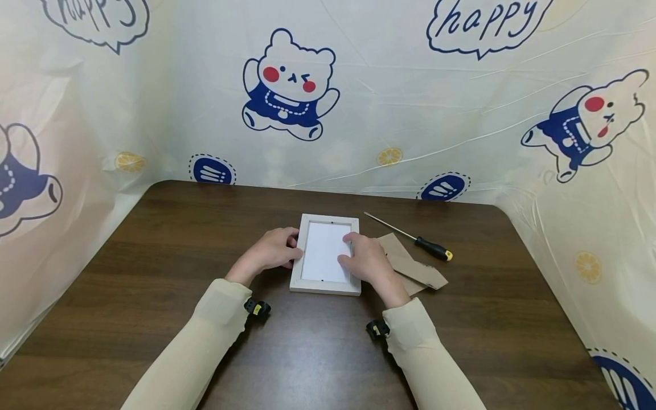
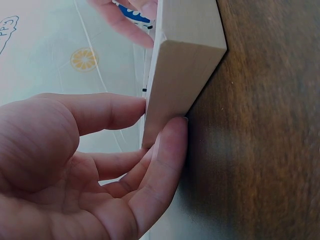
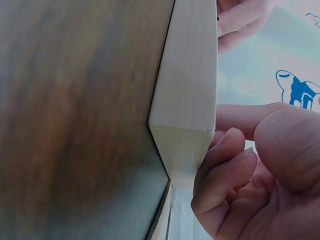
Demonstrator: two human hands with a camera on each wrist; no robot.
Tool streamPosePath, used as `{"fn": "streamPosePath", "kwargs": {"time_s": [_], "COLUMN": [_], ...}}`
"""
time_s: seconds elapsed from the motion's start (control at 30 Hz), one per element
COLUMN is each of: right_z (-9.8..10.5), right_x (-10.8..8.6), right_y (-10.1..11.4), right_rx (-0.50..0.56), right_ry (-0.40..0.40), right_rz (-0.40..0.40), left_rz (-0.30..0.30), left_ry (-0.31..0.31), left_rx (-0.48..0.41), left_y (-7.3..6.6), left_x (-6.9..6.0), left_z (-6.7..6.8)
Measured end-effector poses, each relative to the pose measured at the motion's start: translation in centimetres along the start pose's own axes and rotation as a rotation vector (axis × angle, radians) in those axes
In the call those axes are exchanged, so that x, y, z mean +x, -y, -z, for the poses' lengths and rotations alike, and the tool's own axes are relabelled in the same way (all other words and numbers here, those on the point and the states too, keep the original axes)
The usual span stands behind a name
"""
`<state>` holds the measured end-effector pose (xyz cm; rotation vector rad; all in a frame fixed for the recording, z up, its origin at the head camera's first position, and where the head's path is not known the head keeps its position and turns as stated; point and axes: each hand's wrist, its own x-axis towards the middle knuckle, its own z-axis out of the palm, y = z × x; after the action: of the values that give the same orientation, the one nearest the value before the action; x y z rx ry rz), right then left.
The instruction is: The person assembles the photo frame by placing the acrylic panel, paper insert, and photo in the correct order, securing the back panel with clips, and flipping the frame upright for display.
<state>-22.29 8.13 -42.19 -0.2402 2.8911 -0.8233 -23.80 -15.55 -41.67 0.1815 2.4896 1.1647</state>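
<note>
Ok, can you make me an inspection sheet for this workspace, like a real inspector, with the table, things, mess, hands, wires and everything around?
Surface: brown wood-look table, rounded far corners.
Job's things: pale rectangular wooden picture frame, lying flat; white rectangular panel inside it.
Clutter: screwdriver with a black-and-yellow handle and metal shaft, and flat brown cardboard pieces, overlapping, all right of the frame.
Left hand: holds the frame's left side.
Right hand: grips the right side, thumb and forefinger over the panel.
Cables: nothing seen.
Surroundings: pale sheeting printed with blue-clothed bears and orange slices, behind the table and at both sides.
</note>
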Motion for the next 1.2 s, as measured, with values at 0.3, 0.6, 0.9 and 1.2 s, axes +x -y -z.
{"fn": "streamPosePath", "kwargs": {"time_s": [0.3,0.6,0.9,1.2], "right_z": [1.0,4.1,6.5,7.4], "right_x": [-0.2,-0.9,-1.5,-1.6], "right_y": [-0.3,-1.1,-3.4,-4.6], "right_rx": [0.045,0.089,0.150,0.137], "right_ry": [-0.008,-0.042,-0.077,-0.078], "right_rz": [0.013,0.003,0.010,-0.005], "left_rz": [-0.005,0.001,0.005,0.013], "left_ry": [0.002,0.002,0.001,-0.005], "left_rx": [-0.002,0.003,0.011,0.013], "left_y": [0.0,0.0,0.1,0.1], "left_x": [0.0,0.0,0.1,0.1], "left_z": [0.0,0.0,-0.1,-0.1]}}
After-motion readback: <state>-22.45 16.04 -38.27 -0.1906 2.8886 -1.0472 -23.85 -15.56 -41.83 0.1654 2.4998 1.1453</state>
